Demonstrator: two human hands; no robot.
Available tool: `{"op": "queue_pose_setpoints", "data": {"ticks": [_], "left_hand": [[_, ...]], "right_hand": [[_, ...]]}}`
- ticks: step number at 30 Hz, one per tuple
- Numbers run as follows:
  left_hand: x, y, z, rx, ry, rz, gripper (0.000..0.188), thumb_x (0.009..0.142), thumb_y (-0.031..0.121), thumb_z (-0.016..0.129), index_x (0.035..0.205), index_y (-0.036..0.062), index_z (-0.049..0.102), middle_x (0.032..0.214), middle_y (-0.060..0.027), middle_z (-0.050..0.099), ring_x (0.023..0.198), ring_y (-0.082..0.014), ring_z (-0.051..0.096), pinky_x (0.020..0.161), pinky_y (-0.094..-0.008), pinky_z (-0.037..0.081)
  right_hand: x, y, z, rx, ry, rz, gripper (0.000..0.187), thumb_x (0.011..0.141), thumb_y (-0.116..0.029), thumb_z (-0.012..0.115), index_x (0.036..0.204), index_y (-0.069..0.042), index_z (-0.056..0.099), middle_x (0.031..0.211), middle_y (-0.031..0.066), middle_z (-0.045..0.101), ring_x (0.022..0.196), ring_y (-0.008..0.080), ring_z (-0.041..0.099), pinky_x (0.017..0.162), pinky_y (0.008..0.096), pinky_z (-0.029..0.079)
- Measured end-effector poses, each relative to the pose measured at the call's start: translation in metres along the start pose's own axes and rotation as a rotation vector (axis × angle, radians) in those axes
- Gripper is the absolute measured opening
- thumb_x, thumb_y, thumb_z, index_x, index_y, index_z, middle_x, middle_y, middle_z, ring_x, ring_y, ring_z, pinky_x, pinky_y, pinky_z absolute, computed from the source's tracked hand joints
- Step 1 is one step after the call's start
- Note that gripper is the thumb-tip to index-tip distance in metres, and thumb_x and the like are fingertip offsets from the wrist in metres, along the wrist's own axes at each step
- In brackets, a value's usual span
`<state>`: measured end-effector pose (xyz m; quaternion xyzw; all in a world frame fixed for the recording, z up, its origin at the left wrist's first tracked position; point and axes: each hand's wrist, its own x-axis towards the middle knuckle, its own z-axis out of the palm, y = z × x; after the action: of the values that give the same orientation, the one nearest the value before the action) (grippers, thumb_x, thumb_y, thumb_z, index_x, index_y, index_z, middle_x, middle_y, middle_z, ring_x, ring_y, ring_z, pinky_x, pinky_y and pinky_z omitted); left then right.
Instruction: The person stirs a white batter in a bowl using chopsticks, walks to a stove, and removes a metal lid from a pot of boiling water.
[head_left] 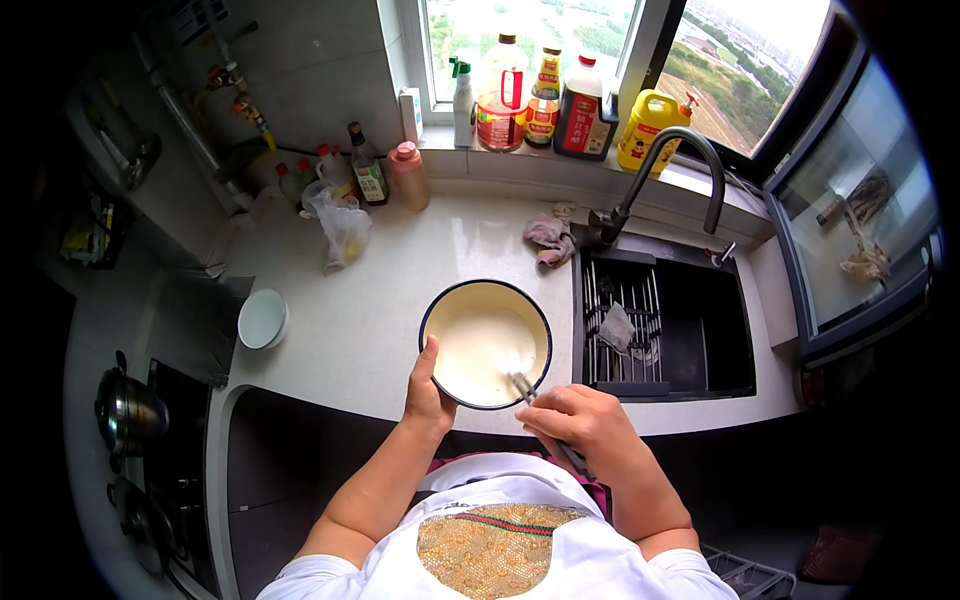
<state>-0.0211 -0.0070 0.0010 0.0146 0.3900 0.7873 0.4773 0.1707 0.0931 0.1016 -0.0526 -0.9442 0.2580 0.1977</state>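
A deep white bowl (536, 301) with a dark blue rim is over the front of the counter, in front of my body. Inside it is a pale cream batter-like liquid (478, 340). My left hand (428, 392) grips the bowl's left side, thumb up at the rim and fingers hidden underneath. Closed around a dark-handled metal utensil (522, 387), my right hand (588, 425) is at the bowl's lower right edge. The utensil's metal end reaches over the rim into the bowl; its blurred tip leaves the exact kind unclear.
An empty white bowl (264, 319) stands left on the counter (370, 330). Right is a black sink (708, 330) with a rack (597, 290), faucet (722, 190) and cloth (551, 240). Bottles (500, 95) line the windowsill. A pot (132, 412) sits on the stove at far left.
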Motion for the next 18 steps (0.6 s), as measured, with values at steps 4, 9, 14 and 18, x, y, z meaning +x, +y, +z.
{"op": "queue_pose_setpoints", "data": {"ticks": [4, 9, 14, 18], "left_hand": [[0.001, -0.004, 0.002, -0.013, -0.007, 0.000, 0.057, 0.090, 0.046, 0.055, 0.128, 0.0039, 0.047, 0.123, -0.0102, 0.057, 0.115, -0.0226, 0.053, 0.098, -0.0364, 0.042], [0.000, 0.001, 0.004, -0.015, -0.011, 0.003, 0.056, 0.090, 0.045, 0.055, 0.127, 0.0033, 0.048, 0.122, -0.0102, 0.057, 0.115, -0.0226, 0.054, 0.098, -0.0360, 0.042], [-0.002, -0.001, 0.001, -0.035, 0.022, -0.005, 0.054, 0.091, 0.043, 0.055, 0.127, 0.0031, 0.048, 0.121, -0.0102, 0.058, 0.114, -0.0227, 0.055, 0.098, -0.0360, 0.042], [-0.002, -0.001, 0.002, -0.032, -0.001, -0.021, 0.054, 0.091, 0.043, 0.055, 0.127, 0.0032, 0.049, 0.121, -0.0104, 0.058, 0.113, -0.0227, 0.055, 0.098, -0.0359, 0.042]], "right_hand": [[0.014, 0.009, 0.008, 0.208, 0.071, -0.036, 0.018, 0.077, -0.008, 0.069, 0.095, -0.009, 0.068, 0.086, 0.0051, 0.064, 0.076, 0.0234, 0.063, 0.064, 0.0334, 0.051], [0.008, 0.013, 0.010, -0.120, 0.139, -0.025, 0.018, 0.075, -0.007, 0.070, 0.093, -0.010, 0.068, 0.086, 0.0041, 0.064, 0.074, 0.0218, 0.063, 0.062, 0.0318, 0.051], [0.008, 0.005, 0.009, 0.134, 0.083, -0.087, 0.027, 0.070, -0.007, 0.072, 0.096, -0.010, 0.067, 0.084, 0.0039, 0.063, 0.072, 0.0222, 0.063, 0.061, 0.0317, 0.052], [0.013, 0.020, 0.023, -0.102, 0.202, -0.083, 0.023, 0.072, -0.003, 0.070, 0.094, -0.009, 0.068, 0.080, 0.0067, 0.064, 0.070, 0.0240, 0.064, 0.061, 0.0329, 0.053]]}}
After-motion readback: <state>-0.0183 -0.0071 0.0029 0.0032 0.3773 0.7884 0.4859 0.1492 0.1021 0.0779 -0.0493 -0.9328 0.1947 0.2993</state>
